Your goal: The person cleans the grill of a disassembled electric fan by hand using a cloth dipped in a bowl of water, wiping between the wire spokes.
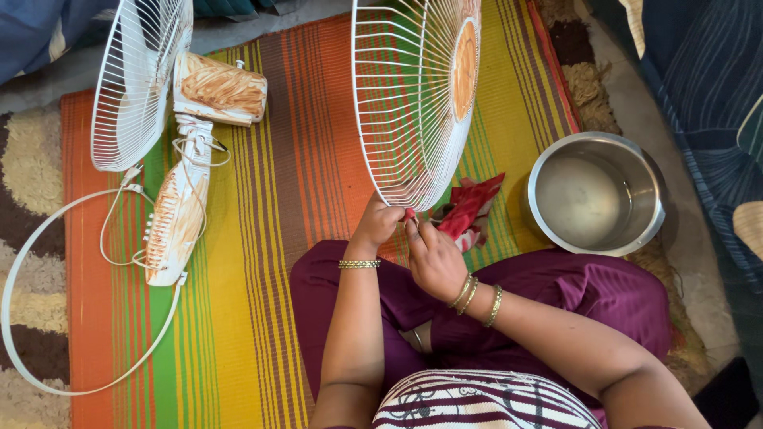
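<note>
A white wire fan grille [413, 95] with an orange round centre stands on its edge in front of me. My left hand [375, 226] grips its lower rim. My right hand [433, 258] holds a red cloth [469, 210] pressed against the same lower rim, right beside the left hand. Both wrists wear gold bangles. I sit cross-legged in purple trousers on a striped mat [262, 183].
A steel pot [596, 195] holding water stands to the right of the cloth. On the left lie the fan body with its rear grille [139, 79], motor housing [218, 87] and base [176, 222], plus a white plastic rim ring [48, 238] and cord.
</note>
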